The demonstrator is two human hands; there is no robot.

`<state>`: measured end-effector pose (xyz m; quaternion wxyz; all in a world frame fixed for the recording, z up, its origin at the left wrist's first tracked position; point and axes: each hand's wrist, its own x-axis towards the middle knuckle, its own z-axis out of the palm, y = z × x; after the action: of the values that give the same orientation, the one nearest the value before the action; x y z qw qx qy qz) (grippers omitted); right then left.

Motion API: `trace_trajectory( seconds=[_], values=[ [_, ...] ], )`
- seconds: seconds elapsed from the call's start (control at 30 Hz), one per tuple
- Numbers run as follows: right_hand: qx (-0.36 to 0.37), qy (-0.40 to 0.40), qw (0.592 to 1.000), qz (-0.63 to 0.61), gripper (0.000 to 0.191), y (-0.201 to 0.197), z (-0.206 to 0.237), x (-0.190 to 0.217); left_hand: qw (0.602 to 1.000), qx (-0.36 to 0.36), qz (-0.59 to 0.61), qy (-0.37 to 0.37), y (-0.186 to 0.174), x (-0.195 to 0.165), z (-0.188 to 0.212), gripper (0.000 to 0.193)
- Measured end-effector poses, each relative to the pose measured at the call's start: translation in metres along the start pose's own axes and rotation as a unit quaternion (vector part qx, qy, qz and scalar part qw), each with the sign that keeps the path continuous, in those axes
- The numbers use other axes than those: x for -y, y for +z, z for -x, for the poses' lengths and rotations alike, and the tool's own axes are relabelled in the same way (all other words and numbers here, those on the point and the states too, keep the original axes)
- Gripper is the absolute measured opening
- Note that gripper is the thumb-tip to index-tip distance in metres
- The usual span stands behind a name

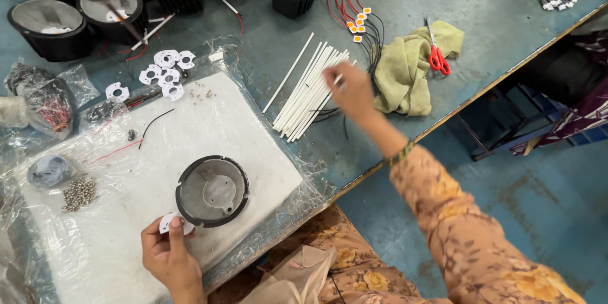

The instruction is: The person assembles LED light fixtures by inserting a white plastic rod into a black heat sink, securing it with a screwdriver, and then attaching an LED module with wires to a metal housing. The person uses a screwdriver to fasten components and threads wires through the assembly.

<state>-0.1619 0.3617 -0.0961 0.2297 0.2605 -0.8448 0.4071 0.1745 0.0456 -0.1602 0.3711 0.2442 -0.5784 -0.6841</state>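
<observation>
The left hand [166, 254] pinches a small white round plastic disc [170, 221] between thumb and fingertips; the grip is pressed together on the disc. Just beyond this grip, touching the disc's edge, stands the black round metal lamp housing [212, 190], open side up, on a white foam pad wrapped in clear film [114, 215].

The right hand [350, 92] reaches out well away from the left grip, over a loose bundle of thin white plastic tubes [308, 92] lying on the blue-green tabletop [468, 0]. One tube end appears to sit between its fingers, but motion blur hides the closure; grip state cannot be determined.

Beside the right grip, toward the tabletop edge, lies a yellow-green cloth [411, 66] with red-handled scissors [437, 57] on it. Red and black wires with small yellow chips [360, 22] lie just beyond.

Judged step: part collection for the housing. The next move calls for separating one tube cleanly from the bundle while keeping the disc level in the left grip.
</observation>
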Motion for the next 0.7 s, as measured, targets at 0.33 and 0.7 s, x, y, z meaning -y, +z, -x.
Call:
trace_trajectory(
  seconds=[0.33, 0.7],
  values=[
    [0.071, 0.118, 0.923, 0.36, 0.021, -0.022, -0.07, -0.104, 1.0, -0.005, -0.029, 0.003, 0.01, -0.005, -0.003, 0.021],
    [0.059, 0.254, 0.925, -0.276, 0.006, -0.075, -0.149, -0.072, 1.0, 0.005, -0.028, -0.004, 0.011, -0.009, -0.004, 0.022]
  ],
)
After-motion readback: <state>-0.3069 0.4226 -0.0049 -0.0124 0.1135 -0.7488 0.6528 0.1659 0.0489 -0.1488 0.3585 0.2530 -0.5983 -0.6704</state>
